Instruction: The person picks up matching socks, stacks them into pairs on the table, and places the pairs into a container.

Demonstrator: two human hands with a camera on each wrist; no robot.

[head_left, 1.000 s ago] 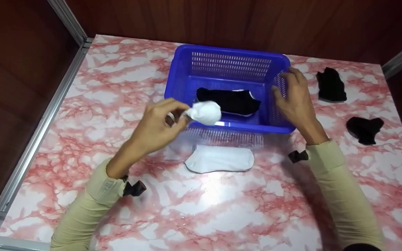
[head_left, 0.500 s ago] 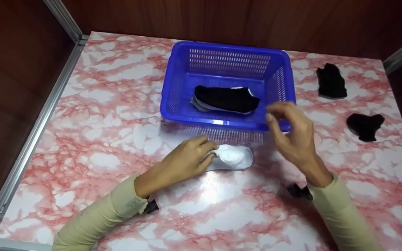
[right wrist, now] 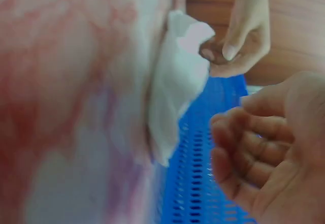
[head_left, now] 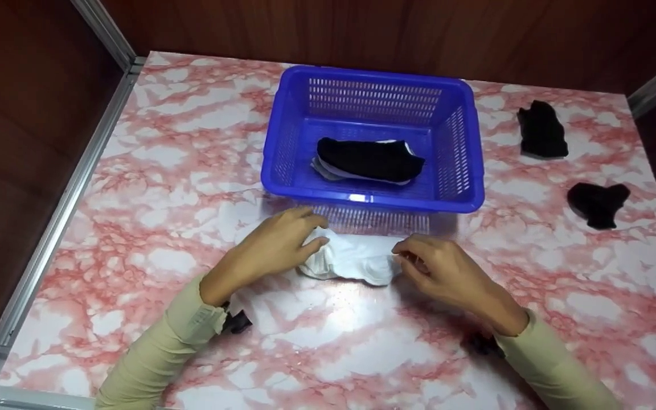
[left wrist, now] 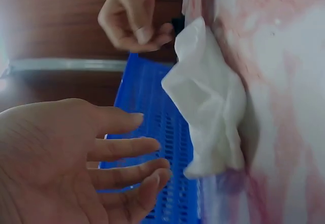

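A rumpled white sock [head_left: 356, 259] lies in front of the basket, over the spot of a flat white sock that is now largely hidden. At its left end is my left hand [head_left: 279, 242], fingers spread and relaxed; the left wrist view shows them apart from the cloth [left wrist: 208, 102]. By the right end my right hand [head_left: 447, 273] has its fingers loosely bent, with nothing between them in the right wrist view. Behind both hands stands a blue basket [head_left: 370, 204]. A black sock [head_left: 370, 160] lies inside it on lighter socks.
Two folded black socks lie to the right, one farther back [head_left: 541, 130] and one nearer [head_left: 598, 205]. Brown panels [head_left: 362, 34] enclose the marbled table [head_left: 134, 239] at the back and sides, with metal rails along the corners.
My left hand brought the bunched white sock down from the basket's front edge onto the flat one and let it go, spread out. My right hand left the basket and came to its right end.
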